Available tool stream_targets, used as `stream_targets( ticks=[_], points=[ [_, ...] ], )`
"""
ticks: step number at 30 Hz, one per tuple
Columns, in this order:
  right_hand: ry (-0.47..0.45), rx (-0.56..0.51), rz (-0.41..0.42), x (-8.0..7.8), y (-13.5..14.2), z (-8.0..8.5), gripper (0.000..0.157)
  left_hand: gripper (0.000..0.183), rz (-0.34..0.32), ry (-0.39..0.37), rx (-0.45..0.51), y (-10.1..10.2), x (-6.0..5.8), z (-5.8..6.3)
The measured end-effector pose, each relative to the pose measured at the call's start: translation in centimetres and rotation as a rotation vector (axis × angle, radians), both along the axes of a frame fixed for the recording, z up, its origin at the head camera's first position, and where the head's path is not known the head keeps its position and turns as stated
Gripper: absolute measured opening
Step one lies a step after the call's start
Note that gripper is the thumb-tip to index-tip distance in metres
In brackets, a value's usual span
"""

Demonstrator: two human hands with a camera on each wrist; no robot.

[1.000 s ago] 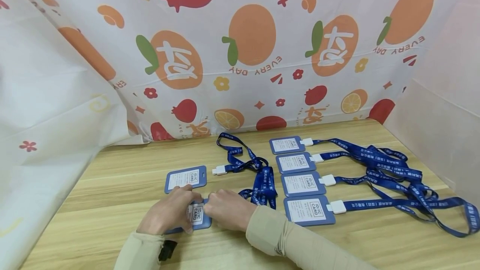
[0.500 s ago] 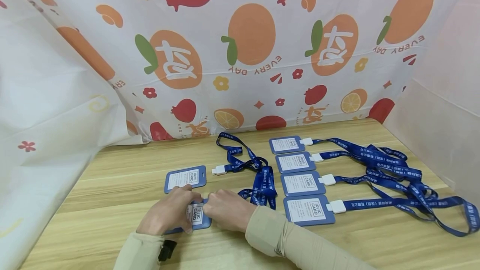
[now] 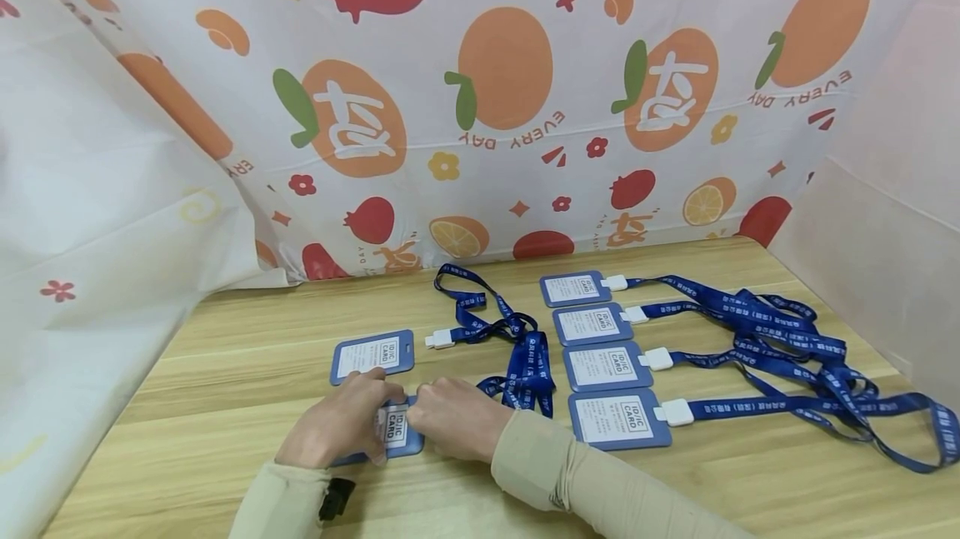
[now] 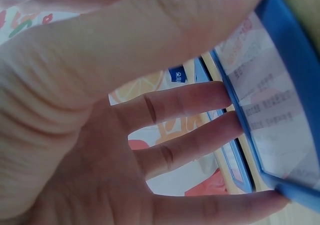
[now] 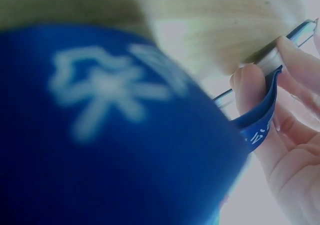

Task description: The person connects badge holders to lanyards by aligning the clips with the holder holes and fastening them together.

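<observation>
My left hand (image 3: pixel 337 422) grips a blue ID card holder (image 3: pixel 411 437) low over the table, left of centre. In the left wrist view the thumb lies along one long edge of the holder and the fingertips touch the other. At the holder's right end my right hand (image 3: pixel 461 418) pinches the end of a blue printed lanyard (image 5: pixel 260 130) between thumb and fingers. Its white clip is mostly hidden by the fingers. A second card holder (image 3: pixel 372 356) lies just beyond the left hand, with a loose lanyard's white clip (image 3: pixel 441 339) to its right.
Several card holders (image 3: pixel 618 420) with lanyards clipped on lie in a column on the right. Their blue straps (image 3: pixel 780 347) tangle toward the table's right edge. Fruit-print cloth (image 3: pixel 502 189) hangs behind the wooden table (image 3: pixel 225 372).
</observation>
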State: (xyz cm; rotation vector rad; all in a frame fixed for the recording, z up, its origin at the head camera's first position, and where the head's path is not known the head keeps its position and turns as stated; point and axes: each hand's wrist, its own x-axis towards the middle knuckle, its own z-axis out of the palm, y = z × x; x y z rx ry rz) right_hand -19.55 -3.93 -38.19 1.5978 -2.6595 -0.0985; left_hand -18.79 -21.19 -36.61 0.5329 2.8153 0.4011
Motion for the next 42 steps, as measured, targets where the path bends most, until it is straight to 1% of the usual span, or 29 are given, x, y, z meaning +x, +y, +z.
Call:
stream_targets(
  ticks=[9,16,22,28,35,38,42],
  points=[
    [-0.01,-0.004,-0.005,0.02,-0.04,0.05,0.019,0.062,0.001,0.017,0.006,-0.07,0.17,0.05],
    [-0.008,0.005,-0.013,0.16,-0.04,0.2,0.018,0.064,0.011,-0.003,-0.009,-0.15,0.22,0.12],
    [0.002,0.01,-0.02,0.26,0.04,0.26,0.019,0.066,0.017,-0.013,-0.041,-0.16,0.29,0.02],
    [0.039,0.015,-0.043,0.29,0.09,0.05,0.019,0.068,0.025,-0.007,-0.038,-0.24,0.36,0.0],
    [0.095,0.021,-0.024,0.37,0.2,-0.08,0.019,0.068,0.043,-0.022,-0.042,-0.25,0.54,0.1],
    [0.085,0.029,-0.018,0.28,0.4,-0.07,0.019,0.068,0.048,-0.021,-0.05,-0.22,0.66,0.13],
    [0.044,0.032,-0.019,0.08,0.74,0.03,0.02,0.068,0.043,-0.013,-0.063,-0.09,0.72,0.21]
  ],
)
